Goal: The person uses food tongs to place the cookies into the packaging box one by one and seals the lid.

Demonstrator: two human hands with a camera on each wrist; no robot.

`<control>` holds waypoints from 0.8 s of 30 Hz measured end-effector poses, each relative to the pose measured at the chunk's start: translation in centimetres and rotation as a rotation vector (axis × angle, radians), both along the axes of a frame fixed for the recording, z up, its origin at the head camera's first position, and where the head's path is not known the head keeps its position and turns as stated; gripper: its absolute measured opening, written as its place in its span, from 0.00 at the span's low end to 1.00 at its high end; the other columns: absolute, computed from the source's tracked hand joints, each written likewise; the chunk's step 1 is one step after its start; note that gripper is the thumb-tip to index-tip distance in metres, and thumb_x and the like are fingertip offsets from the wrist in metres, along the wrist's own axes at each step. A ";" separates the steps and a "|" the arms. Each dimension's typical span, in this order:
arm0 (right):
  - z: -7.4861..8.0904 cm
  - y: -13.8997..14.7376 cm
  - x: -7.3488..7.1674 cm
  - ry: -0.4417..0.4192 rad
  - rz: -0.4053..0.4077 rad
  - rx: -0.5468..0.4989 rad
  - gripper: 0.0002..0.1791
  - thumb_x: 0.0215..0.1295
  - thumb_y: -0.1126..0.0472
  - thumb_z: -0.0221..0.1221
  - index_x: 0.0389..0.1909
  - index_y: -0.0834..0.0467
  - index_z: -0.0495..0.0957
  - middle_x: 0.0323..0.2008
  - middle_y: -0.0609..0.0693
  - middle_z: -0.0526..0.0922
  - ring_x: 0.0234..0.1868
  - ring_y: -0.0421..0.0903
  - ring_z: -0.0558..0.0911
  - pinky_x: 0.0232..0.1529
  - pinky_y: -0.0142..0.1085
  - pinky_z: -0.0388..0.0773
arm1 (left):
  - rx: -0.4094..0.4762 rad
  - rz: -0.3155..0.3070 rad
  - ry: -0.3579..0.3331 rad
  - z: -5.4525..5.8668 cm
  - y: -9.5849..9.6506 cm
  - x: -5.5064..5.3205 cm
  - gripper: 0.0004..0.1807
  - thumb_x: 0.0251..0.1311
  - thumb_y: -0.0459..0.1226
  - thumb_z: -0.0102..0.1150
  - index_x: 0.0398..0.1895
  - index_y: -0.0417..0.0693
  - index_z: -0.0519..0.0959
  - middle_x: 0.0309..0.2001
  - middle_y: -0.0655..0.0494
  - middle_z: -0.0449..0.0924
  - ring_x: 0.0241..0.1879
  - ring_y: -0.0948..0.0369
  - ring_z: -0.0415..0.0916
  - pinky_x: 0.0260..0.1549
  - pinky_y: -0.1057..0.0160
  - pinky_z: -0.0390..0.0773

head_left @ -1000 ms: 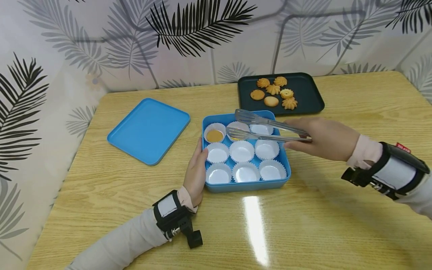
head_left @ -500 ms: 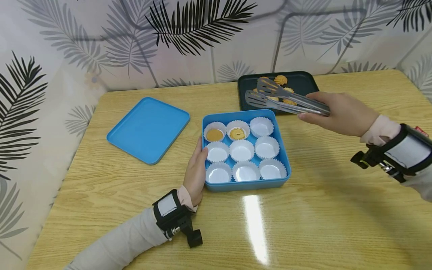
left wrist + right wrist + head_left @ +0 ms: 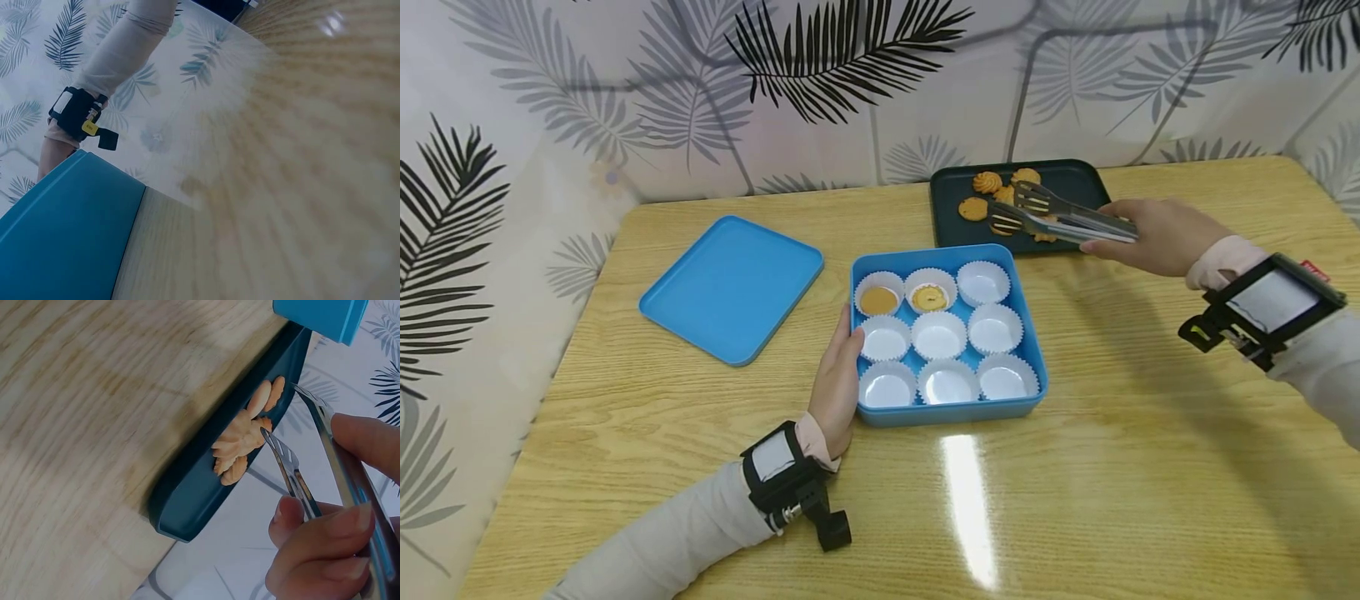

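My right hand (image 3: 1161,236) grips metal tongs (image 3: 1067,218), their slotted ends spread apart over the cookies (image 3: 973,208) on the dark tray (image 3: 1075,179). Nothing sits between the tong ends in the right wrist view, where several cookies (image 3: 240,437) lie just past the tips. With thumb at the rim and fingers along the outer wall, my left hand (image 3: 833,383) steadies the left side of a blue box (image 3: 951,414). White paper cups (image 3: 940,335) fill the box in rows. One back cup holds a smooth round cookie (image 3: 877,301); beside it, another holds a ridged cookie (image 3: 928,297).
A blue lid (image 3: 732,290) lies on the wooden table (image 3: 722,450) to the left of the box. Behind the table hangs a leaf-patterned cloth (image 3: 835,100). The dark tray stands at the table's back edge, just behind the box.
My right hand has carried the tongs from above the box's back row, back and to the right, over the dark tray. The ridged cookie in its cup is now uncovered. The left hand stays put.
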State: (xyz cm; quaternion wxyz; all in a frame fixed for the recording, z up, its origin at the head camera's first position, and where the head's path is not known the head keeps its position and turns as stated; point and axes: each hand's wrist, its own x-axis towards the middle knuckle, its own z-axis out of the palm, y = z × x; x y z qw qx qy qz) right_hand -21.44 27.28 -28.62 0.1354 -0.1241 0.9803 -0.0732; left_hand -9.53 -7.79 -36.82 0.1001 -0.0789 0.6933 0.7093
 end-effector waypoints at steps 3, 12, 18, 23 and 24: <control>-0.2 0.1 -0.2 -0.023 -0.009 0.007 0.45 0.67 0.35 0.51 0.67 0.71 0.61 0.41 0.69 0.80 0.30 0.53 0.76 0.34 0.51 0.75 | 0.000 -0.001 -0.002 0.0 0.0 0.0 0.30 0.76 0.44 0.31 0.78 0.55 0.42 0.78 0.63 0.40 0.76 0.62 0.34 0.74 0.52 0.38; -0.6 0.2 -0.6 -0.061 -0.009 0.049 0.48 0.67 0.33 0.48 0.69 0.70 0.59 0.57 0.75 0.72 0.43 0.64 0.78 0.46 0.60 0.74 | 0.005 -0.003 0.004 0.0 0.0 0.0 0.30 0.76 0.44 0.31 0.78 0.55 0.43 0.78 0.63 0.40 0.76 0.62 0.34 0.74 0.51 0.37; -0.7 0.0 -0.7 -0.057 0.003 0.049 0.47 0.68 0.33 0.48 0.69 0.70 0.59 0.58 0.75 0.71 0.47 0.66 0.78 0.47 0.61 0.73 | -0.003 -0.002 -0.001 0.0 0.0 0.0 0.30 0.76 0.44 0.31 0.78 0.55 0.43 0.78 0.63 0.40 0.76 0.62 0.34 0.74 0.51 0.38; -0.9 -0.4 -0.8 -0.045 0.012 0.049 0.45 0.68 0.35 0.50 0.69 0.69 0.61 0.57 0.76 0.72 0.47 0.66 0.79 0.45 0.60 0.75 | -0.010 -0.001 -0.007 0.0 0.0 0.0 0.30 0.76 0.45 0.31 0.78 0.55 0.43 0.78 0.63 0.40 0.76 0.61 0.34 0.74 0.51 0.38; -0.9 -0.4 -0.8 -0.045 0.009 0.049 0.44 0.68 0.35 0.50 0.69 0.68 0.61 0.57 0.76 0.72 0.45 0.65 0.79 0.45 0.60 0.75 | -0.009 -0.001 -0.005 0.0 0.0 0.0 0.30 0.76 0.45 0.31 0.78 0.55 0.43 0.78 0.63 0.40 0.76 0.61 0.34 0.74 0.51 0.38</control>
